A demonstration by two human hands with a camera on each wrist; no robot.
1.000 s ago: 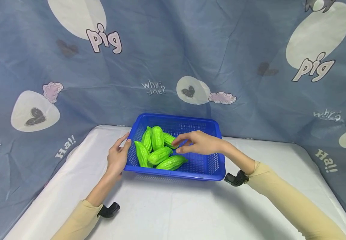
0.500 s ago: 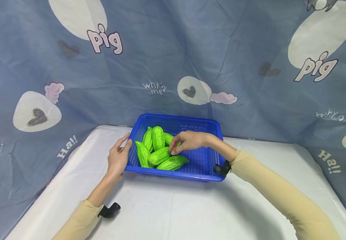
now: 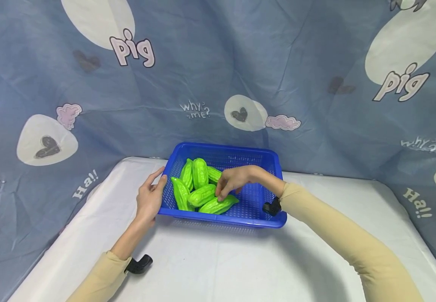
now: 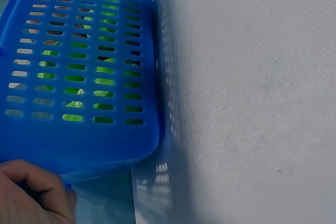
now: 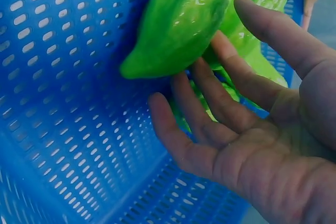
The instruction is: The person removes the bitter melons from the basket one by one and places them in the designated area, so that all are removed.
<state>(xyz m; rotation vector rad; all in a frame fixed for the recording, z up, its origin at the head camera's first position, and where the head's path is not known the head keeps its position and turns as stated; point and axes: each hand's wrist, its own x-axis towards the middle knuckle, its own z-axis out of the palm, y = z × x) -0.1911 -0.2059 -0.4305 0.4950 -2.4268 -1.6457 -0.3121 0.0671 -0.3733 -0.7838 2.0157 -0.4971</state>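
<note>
A blue perforated plastic basket (image 3: 248, 221) holds several bright green, ridged bitter melons (image 3: 200, 172), bunched toward its left side. My left hand (image 3: 149, 203) grips the basket's left end, thumb on the rim; the left wrist view shows its curled fingers (image 4: 44, 182) at the corner. My right hand (image 3: 236, 179) reaches down inside, palm facing the pile. Its thumb and fingertips are at the front bitter melon (image 3: 220, 205). In the right wrist view, the fingers are spread and loosely bent beside that melon (image 5: 184, 24), with the thumb at its edge; some fingertips are hidden behind it.
The basket stands on a white cloth-covered table (image 3: 202, 264), near its back edge. Behind hangs a blue-grey printed curtain (image 3: 165, 92). Black wrist cameras sit on both forearms, the right one (image 3: 272, 206) overlapping the basket's right side in the head view.
My right hand has moved left and down from above the basket's middle to the front bitter melon. The left hand keeps its hold on the basket, and the melons lie as before.
</note>
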